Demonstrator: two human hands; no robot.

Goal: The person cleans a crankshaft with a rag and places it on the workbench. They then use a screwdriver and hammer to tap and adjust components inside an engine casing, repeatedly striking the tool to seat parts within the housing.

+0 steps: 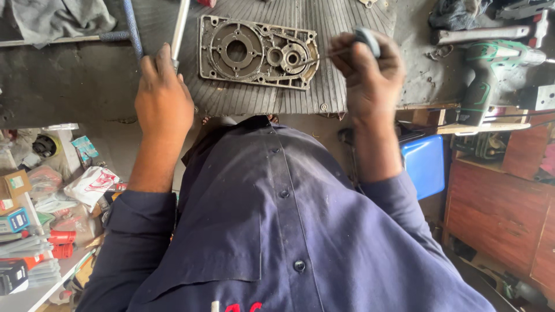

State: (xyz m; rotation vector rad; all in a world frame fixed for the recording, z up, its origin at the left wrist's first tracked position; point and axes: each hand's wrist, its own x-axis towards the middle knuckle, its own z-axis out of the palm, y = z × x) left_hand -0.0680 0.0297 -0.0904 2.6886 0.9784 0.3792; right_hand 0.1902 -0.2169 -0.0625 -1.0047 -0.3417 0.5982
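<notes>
Two hands are up: I see my left hand (163,95), fingers wrapped round a metal rod (179,29); the grey gear cover (258,52) lies centre on the surface (69,81); my right hand (370,75) fingers pinch a screwdriver (358,45) against it.

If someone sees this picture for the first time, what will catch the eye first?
Probably the grey metal cover plate with round holes, lying on the ribbed mat at top centre. The right hand points a thin screwdriver at it; the left hand grips a metal rod. A green cordless drill lies far right.
</notes>
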